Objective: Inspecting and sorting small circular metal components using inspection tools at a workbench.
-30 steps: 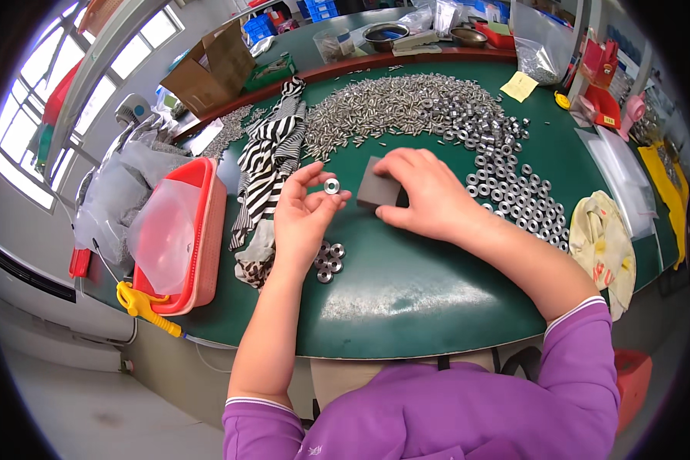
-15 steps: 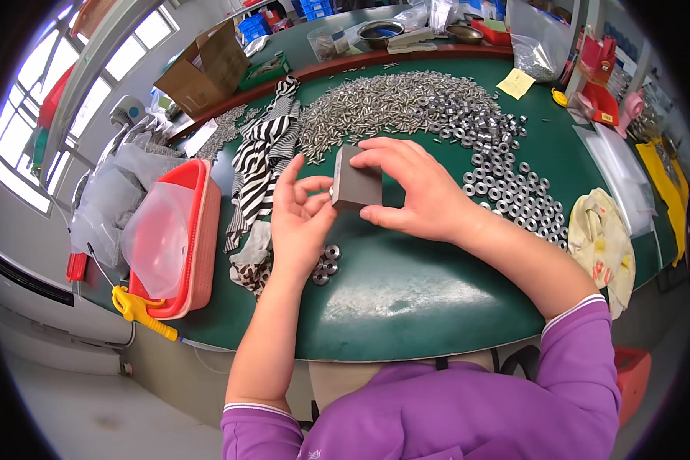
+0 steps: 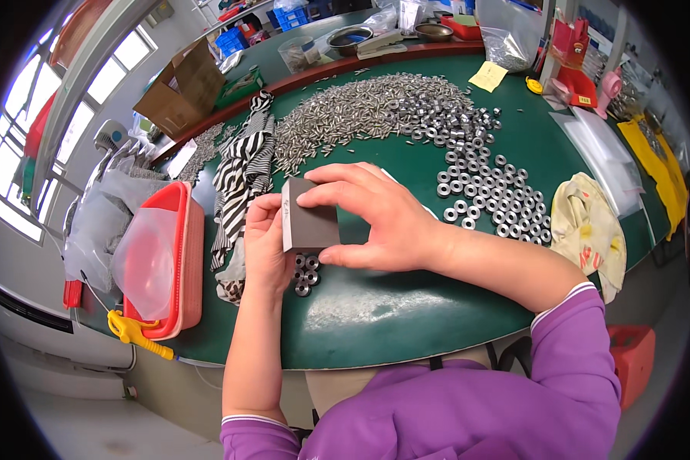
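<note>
A dark grey rectangular block (image 3: 312,218), paler on its left side, is gripped between the thumb and fingers of my right hand (image 3: 383,215) above the green table. My left hand (image 3: 267,238) is up against the block's left side, its fingers curled; the block hides the fingertips and whatever they may hold. Just below the block lies a small group of metal rings (image 3: 303,287), partly covered by the hands. Farther off, a large heap of small metal pins (image 3: 330,123) merges on its right into many loose metal rings (image 3: 506,203).
A striped cloth (image 3: 241,165) lies left of the heap. Beyond it stands a red plastic basket (image 3: 194,261) with a yellow air gun (image 3: 134,328) beside it. To the right are a stained pale glove (image 3: 586,222) and clear plastic bags (image 3: 602,157). A cardboard box (image 3: 180,92) sits at back left.
Both hands and the block have come lower and nearer to me. The left fingers, spread before, are now curled beside the block. The whole view has shifted slightly.
</note>
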Tool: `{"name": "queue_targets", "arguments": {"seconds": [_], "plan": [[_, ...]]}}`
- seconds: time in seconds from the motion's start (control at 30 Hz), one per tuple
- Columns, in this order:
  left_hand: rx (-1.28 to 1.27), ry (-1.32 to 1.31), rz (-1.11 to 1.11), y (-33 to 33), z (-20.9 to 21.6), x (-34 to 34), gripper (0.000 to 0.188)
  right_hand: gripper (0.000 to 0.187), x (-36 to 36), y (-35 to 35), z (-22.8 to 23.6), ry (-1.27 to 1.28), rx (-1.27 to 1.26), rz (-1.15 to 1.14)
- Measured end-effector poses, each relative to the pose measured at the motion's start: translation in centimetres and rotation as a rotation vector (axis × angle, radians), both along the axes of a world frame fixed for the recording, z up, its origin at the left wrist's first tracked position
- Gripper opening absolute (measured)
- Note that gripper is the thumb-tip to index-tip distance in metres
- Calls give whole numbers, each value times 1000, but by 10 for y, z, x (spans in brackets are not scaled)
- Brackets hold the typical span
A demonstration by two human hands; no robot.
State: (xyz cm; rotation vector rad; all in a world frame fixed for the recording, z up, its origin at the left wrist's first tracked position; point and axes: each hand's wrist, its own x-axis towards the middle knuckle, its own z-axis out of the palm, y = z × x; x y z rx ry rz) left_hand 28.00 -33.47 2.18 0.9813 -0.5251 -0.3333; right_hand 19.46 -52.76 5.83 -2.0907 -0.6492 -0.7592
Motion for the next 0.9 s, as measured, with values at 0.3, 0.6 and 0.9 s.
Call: {"name": "queue_targets", "arguments": {"seconds": [0.3,0.6,0.9], "plan": [[-55,138,-26,-6,7,-13,18,58,-5,7,2,-56,-4,13],[-42,191,44,-10,9,-20,9,57,-2,8,2,-51,-18,-20],[-40,129,-28,-6,-5,-10,9,54,9,0,-6,-38,29,-204]]}}
